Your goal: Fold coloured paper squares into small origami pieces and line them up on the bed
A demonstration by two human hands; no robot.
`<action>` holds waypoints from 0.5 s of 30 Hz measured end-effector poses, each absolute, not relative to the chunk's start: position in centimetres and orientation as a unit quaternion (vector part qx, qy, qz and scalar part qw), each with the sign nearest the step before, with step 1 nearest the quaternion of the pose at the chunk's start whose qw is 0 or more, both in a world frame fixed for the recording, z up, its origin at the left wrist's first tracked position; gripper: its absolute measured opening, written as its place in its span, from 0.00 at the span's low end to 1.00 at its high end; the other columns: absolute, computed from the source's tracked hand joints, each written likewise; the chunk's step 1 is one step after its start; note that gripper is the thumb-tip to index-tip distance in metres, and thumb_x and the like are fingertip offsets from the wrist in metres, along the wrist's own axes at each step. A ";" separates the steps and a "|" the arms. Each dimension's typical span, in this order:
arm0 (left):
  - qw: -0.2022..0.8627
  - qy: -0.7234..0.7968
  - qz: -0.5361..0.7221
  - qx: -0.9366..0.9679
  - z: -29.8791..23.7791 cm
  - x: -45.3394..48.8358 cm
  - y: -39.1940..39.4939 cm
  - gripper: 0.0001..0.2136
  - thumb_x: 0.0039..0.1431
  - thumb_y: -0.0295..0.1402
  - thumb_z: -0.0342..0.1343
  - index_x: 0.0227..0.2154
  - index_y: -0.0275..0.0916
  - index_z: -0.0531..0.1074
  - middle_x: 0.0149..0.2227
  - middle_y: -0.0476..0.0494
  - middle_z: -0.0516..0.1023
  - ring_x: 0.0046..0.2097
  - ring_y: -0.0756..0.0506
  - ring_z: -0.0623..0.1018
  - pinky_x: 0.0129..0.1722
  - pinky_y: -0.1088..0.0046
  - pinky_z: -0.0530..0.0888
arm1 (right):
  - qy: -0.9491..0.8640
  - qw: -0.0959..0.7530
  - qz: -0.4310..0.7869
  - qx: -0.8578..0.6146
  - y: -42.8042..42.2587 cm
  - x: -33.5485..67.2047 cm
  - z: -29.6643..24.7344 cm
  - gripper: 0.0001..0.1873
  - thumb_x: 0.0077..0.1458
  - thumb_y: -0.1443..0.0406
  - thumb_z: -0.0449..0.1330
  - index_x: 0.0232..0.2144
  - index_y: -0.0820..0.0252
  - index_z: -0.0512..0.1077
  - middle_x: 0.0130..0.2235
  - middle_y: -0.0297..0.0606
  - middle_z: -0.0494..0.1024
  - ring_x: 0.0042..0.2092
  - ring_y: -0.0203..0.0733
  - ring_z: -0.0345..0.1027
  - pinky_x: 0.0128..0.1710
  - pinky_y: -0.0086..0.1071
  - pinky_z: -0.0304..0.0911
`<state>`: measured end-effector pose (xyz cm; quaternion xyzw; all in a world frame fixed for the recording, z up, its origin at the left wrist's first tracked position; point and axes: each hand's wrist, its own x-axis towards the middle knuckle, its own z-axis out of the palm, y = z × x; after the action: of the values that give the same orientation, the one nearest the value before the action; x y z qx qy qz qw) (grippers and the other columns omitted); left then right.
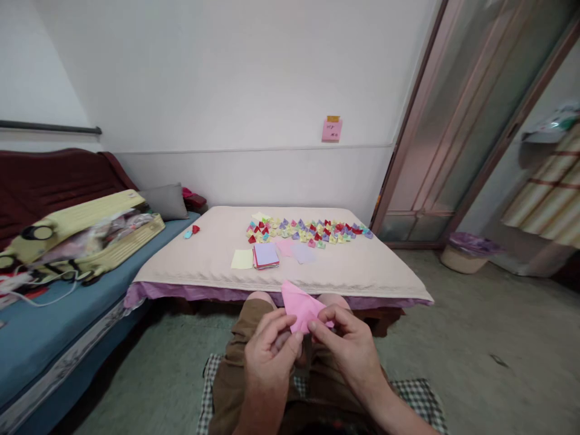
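A pink sheet of paper, folded to a slanting point at the upper left, is held above my lap. My left hand pinches its lower left part between thumb and fingers. On its lower right side, the thumb and forefinger of my right hand grip the same paper. Beyond it on the table lie a stack of coloured paper squares with a lilac one on top, a pale yellow sheet, and loose pink and lilac sheets.
Many small folded paper pieces spread across the table's far side. To the left, an open yellow suitcase rests on a blue-covered sofa. A bin stands on the floor at right. A pink note is stuck to the wall.
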<state>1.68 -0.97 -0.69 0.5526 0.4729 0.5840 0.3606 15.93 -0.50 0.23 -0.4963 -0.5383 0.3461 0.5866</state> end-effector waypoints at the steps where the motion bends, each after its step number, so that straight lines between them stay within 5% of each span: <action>1: 0.363 0.473 0.584 0.551 -0.8 1.7 -1.0 0.08 0.47 0.30 0.61 0.33 0.38 0.81 0.42 0.37 0.79 0.41 0.41 0.80 0.37 0.73 0.78 | -0.537 0.588 0.343 -0.498 -0.5 15.9 0.2 0.12 0.45 0.62 0.65 0.17 0.60 0.68 0.18 0.29 0.66 0.22 0.34 0.57 0.22 0.27 0.53; 9: 0.357 0.478 0.596 0.537 -1.4 1.9 -1.1 0.07 0.47 0.28 0.61 0.31 0.37 0.81 0.41 0.37 0.79 0.40 0.41 0.80 0.35 0.74 0.79 | -0.523 0.611 0.326 -0.497 -0.2 15.8 0.0 0.11 0.42 0.65 0.65 0.17 0.60 0.66 0.20 0.27 0.63 0.24 0.33 0.56 0.24 0.27 0.53; 15: 0.347 0.480 0.622 0.512 -1.9 2.2 -0.6 0.06 0.45 0.29 0.62 0.28 0.37 0.81 0.39 0.37 0.79 0.39 0.41 0.80 0.34 0.73 0.78 | -0.453 0.630 0.432 -0.459 -0.2 15.4 -0.3 0.12 0.44 0.63 0.66 0.30 0.57 0.66 0.21 0.25 0.67 0.23 0.36 0.64 0.22 0.27 0.60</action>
<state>2.23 -0.56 -1.88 0.5123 0.4802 0.6217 0.3471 15.38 -0.18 -0.30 -0.4593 -0.4526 0.4322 0.6304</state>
